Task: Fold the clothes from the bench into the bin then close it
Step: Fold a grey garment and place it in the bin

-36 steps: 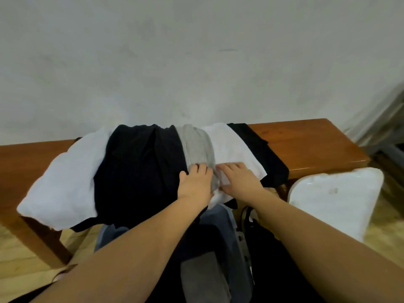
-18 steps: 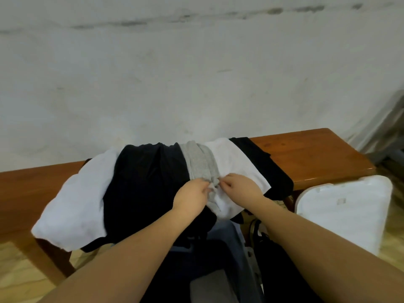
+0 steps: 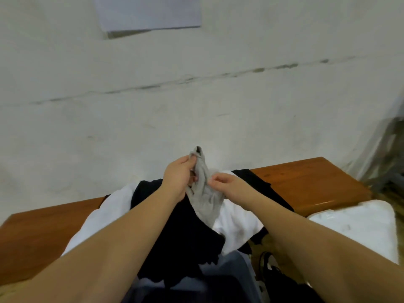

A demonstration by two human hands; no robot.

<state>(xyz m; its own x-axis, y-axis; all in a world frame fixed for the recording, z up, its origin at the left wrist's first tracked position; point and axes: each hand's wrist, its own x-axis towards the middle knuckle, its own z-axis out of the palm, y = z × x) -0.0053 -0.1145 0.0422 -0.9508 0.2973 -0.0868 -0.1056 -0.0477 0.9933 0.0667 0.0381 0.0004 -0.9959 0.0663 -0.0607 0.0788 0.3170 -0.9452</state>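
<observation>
— What did the hands have?
— My left hand [image 3: 178,178] pinched the grey garment [image 3: 204,193] near its top; my right hand [image 3: 227,185] gripped its edge, lifted above the pile.
— And around them?
— Black clothes [image 3: 181,237] and white clothes [image 3: 236,226] lay on the bench [image 3: 306,182]; the bin [image 3: 240,272] sat below, its white lid [image 3: 358,228] right.

Bin [image 3: 238,272] cut off at bottom edge; forearms hide perhaps half the black garment [image 3: 196,237].

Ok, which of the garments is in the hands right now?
The grey garment, lifted off the pile by both hands; the black and white ones lie on the bench.
</observation>
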